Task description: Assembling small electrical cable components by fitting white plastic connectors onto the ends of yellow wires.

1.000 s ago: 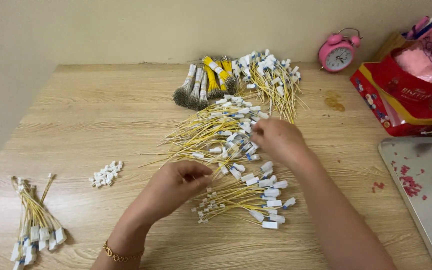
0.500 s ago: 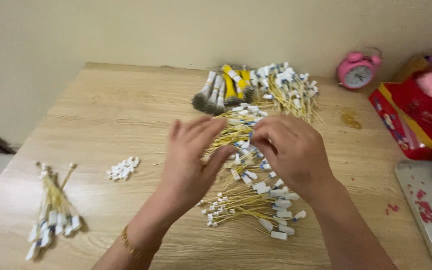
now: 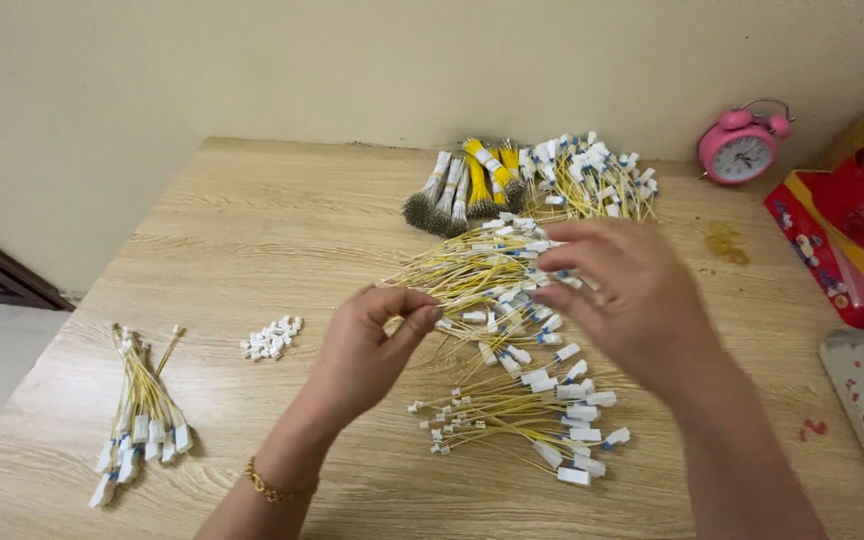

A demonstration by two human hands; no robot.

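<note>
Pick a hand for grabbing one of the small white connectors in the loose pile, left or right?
Left. The left hand is nearest the connector pile, with bare table between. The right hand is over the yellow wires, farther off.

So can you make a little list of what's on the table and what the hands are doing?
surface: wooden table
left hand: fingertips pinched together at the edge of the middle pile; what they hold is too small to tell
right hand: fingers spread over the middle pile of yellow wires
near pile: yellow wires with white plugs
far left: small wire bundle
loose bits: white connectors
back: tied bundles
back right: pink alarm clock, red box
</note>
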